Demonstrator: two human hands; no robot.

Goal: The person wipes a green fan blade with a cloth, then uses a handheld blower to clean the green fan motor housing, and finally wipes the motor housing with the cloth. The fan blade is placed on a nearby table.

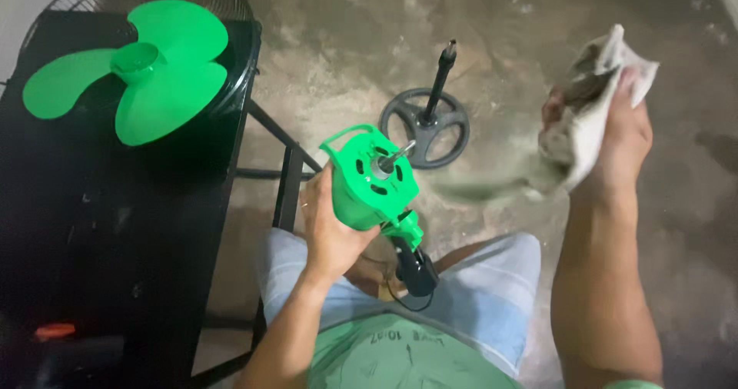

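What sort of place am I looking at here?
Probably a home garage or informal repair corner: a bare, stained concrete floor, a fan stand base set on it, and a detached green fan blade lying on a black table.

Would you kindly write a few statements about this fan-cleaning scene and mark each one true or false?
1. The left hand holds the green fan motor. True.
2. The right hand holds a screwdriver. False: it grips a crumpled dirty cloth.
3. The green fan blade is mounted on the motor's shaft. False: it lies apart, on the black table to the left.
4. The round fan base with its upright pole stands on the concrete floor. True.
5. The cloth touches the motor. False: they are held apart.
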